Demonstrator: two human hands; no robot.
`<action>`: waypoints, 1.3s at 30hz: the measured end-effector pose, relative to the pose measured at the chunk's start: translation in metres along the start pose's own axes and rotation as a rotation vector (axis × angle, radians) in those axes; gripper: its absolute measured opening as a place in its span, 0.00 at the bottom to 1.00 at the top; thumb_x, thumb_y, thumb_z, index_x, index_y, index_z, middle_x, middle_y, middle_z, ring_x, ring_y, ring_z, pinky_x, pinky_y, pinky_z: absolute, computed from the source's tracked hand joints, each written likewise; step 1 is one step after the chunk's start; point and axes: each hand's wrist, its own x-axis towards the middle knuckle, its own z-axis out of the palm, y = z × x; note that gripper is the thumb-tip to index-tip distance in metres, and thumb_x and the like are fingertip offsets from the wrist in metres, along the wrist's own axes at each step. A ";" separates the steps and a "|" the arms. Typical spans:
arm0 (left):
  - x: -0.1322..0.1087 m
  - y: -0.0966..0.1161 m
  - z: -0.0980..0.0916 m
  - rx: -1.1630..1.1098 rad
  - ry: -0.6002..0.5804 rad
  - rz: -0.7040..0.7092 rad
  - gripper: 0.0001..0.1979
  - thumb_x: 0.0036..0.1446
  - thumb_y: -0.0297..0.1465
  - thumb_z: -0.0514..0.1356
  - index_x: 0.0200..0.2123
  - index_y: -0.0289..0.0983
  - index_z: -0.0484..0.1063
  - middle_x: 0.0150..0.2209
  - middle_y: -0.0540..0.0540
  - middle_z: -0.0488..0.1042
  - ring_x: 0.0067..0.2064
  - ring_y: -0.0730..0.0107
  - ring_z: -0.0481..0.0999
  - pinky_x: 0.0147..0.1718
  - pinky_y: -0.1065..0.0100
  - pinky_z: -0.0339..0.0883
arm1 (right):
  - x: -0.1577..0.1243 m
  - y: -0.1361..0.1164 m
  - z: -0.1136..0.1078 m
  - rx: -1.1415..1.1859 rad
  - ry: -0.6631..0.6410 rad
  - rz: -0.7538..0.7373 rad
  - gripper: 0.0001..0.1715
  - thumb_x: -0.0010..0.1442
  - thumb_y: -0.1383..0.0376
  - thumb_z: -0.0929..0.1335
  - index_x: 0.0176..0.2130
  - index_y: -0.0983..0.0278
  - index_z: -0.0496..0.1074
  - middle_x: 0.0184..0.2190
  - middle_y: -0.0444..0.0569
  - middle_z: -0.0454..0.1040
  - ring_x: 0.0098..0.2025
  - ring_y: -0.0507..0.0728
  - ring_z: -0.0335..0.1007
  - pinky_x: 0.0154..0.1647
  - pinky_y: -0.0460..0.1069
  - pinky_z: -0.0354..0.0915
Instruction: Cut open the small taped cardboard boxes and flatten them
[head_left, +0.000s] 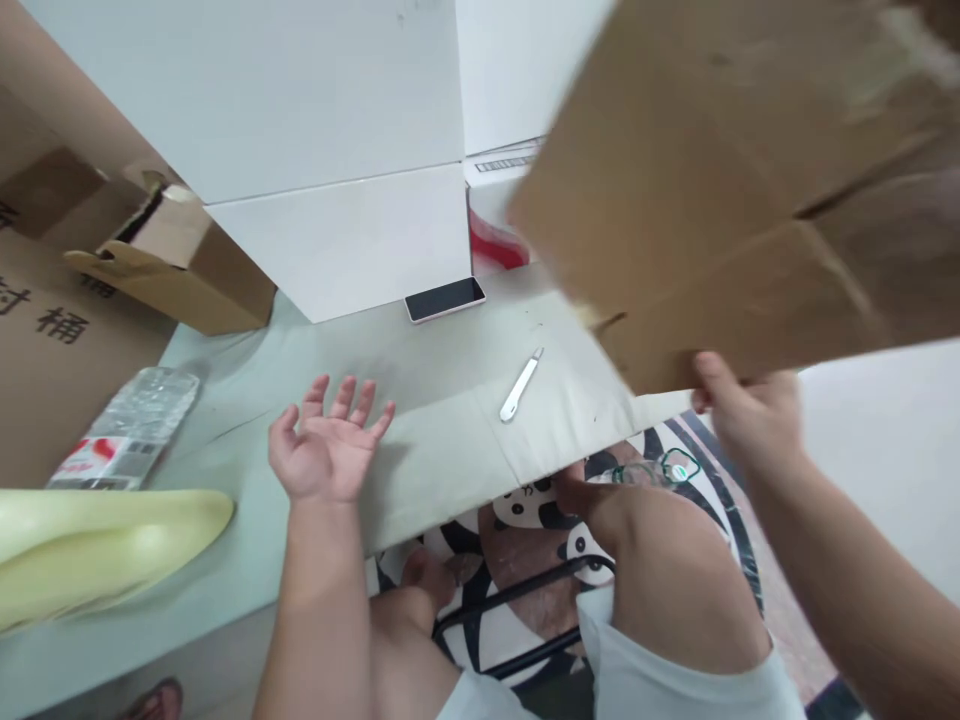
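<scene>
A large brown cardboard box is raised at the upper right, tilted and a little blurred. My right hand grips its lower edge, thumb on the near face; the fingers behind are partly hidden. Palm up over the table, my left hand holds nothing, with its fingers spread. Between the hands a white utility knife lies on the pale table cover. Behind it rests a phone with a dark screen, close to the white panel.
A white panel stands at the back, beside a white and red box. To the left are an open carton, a plastic bottle and a pale yellow curved object. My legs and a black metal bar are below the table edge.
</scene>
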 end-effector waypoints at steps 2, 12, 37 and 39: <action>0.001 -0.002 0.001 -0.010 0.027 -0.027 0.16 0.49 0.43 0.63 0.40 0.44 0.75 0.38 0.46 0.80 0.44 0.56 0.82 0.43 0.50 0.81 | 0.004 0.010 -0.036 -0.255 0.217 0.015 0.26 0.61 0.43 0.70 0.20 0.53 0.69 0.17 0.50 0.69 0.21 0.62 0.68 0.22 0.59 0.64; 0.012 -0.014 0.009 0.027 0.069 -0.086 0.16 0.46 0.46 0.63 0.34 0.42 0.74 0.31 0.47 0.76 0.34 0.61 0.78 0.39 0.54 0.79 | 0.166 0.049 -0.069 -0.528 0.242 -0.316 0.27 0.64 0.58 0.70 0.17 0.51 0.59 0.10 0.44 0.52 0.17 0.57 0.45 0.22 0.54 0.49; -0.008 0.024 -0.016 -0.327 0.049 -0.026 0.14 0.52 0.42 0.58 0.29 0.36 0.76 0.27 0.48 0.72 0.27 0.70 0.74 0.32 0.66 0.73 | 0.041 -0.130 0.271 -0.532 -0.894 -0.723 0.22 0.63 0.74 0.65 0.55 0.65 0.75 0.55 0.57 0.79 0.48 0.60 0.79 0.57 0.57 0.72; -0.008 0.026 -0.019 -0.354 0.020 -0.026 0.15 0.54 0.41 0.57 0.29 0.36 0.76 0.26 0.48 0.71 0.26 0.71 0.72 0.31 0.67 0.71 | 0.013 -0.161 0.327 -0.495 -0.967 -0.820 0.24 0.65 0.73 0.64 0.59 0.66 0.73 0.60 0.57 0.75 0.51 0.59 0.78 0.62 0.55 0.69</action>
